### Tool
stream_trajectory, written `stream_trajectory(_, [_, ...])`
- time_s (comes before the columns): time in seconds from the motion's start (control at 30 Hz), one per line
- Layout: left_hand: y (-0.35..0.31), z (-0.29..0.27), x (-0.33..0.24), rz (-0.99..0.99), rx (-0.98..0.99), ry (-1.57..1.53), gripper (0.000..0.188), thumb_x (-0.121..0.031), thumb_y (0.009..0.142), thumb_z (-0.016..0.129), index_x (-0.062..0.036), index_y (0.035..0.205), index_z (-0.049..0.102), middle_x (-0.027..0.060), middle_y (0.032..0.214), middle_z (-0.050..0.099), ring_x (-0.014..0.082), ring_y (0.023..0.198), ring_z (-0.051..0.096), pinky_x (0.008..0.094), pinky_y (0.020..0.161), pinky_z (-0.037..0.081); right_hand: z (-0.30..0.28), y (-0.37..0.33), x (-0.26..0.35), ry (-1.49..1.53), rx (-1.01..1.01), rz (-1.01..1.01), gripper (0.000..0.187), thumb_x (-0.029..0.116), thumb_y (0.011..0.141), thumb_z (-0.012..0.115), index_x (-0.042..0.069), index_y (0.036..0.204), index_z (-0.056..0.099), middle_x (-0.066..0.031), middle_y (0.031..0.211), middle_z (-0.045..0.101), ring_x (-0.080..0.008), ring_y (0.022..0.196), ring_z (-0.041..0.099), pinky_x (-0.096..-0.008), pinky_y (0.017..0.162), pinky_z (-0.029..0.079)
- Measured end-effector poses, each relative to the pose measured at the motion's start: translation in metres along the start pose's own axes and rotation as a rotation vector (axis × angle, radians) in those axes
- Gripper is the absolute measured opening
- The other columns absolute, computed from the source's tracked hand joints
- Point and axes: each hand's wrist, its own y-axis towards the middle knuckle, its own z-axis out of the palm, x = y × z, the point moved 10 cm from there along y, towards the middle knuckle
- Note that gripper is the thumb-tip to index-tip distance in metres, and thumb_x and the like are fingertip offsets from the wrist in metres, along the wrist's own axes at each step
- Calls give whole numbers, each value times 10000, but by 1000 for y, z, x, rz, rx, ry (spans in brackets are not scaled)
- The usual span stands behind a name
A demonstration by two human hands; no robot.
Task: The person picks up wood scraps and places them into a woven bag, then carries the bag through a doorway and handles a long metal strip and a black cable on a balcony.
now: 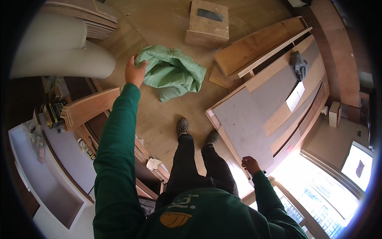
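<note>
A green woven sack [169, 75], crumpled and with its mouth partly gaping, hangs in front of me over the wooden floor. My left hand [136, 72] grips its left edge at the rim, arm stretched far out. Low on the right, my right hand [250, 164] hangs beside the corner of a large grey-topped board stack [242, 117]. Its fingers are curled, and whether anything is in them is hidden. The sack's lower folds droop toward the floor.
A wooden box [207, 24] stands ahead. Long boards [258, 47] lean at the right, with a dark bag [298, 65] on the stack. White foam rolls [59, 47] lie far left. A shelf unit [67, 147] with loose wood pieces flanks my left. A bright window [314, 191] is behind right.
</note>
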Motion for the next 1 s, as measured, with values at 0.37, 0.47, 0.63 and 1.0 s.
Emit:
stream_trajectory(0.37, [-88, 28, 87, -241, 35, -99, 310, -245, 931, 550, -17, 1133, 608, 210, 1036, 654, 357, 961, 627, 397, 835, 473, 12, 3, -42, 8, 15, 55, 219, 243, 871, 656, 66, 999, 639, -37, 763, 646, -115, 657, 604, -274, 558, 485])
stream_trajectory(0.47, [-121, 22, 138, -271, 3, -64, 314, -218, 939, 519, -11, 1162, 599, 227, 1104, 623, 373, 1004, 606, 406, 864, 462, 9, 8, -55, -74, 2, 88, 207, 240, 867, 654, 57, 965, 648, -50, 738, 649, -122, 624, 606, -285, 536, 492])
stream_trajectory(0.63, [-158, 11, 167, -357, 49, -66, 339, -169, 933, 440, -1, 1187, 589, 245, 1178, 578, 398, 1057, 572, 422, 899, 443, 19, 24, -48, -182, 30, 51, 211, 242, 871, 643, 46, 951, 644, -68, 765, 664, -150, 645, 642, -299, 579, 531])
stream_trajectory(1.0, [-199, 13, 201, -533, 51, -76, 370, -118, 920, 384, 15, 1219, 555, 217, 1179, 559, 351, 1089, 555, 400, 932, 432, 70, 149, 59, 92, 164, 8, 160, 206, 902, 597, 63, 962, 635, -48, 824, 648, -154, 676, 626, -292, 575, 508])
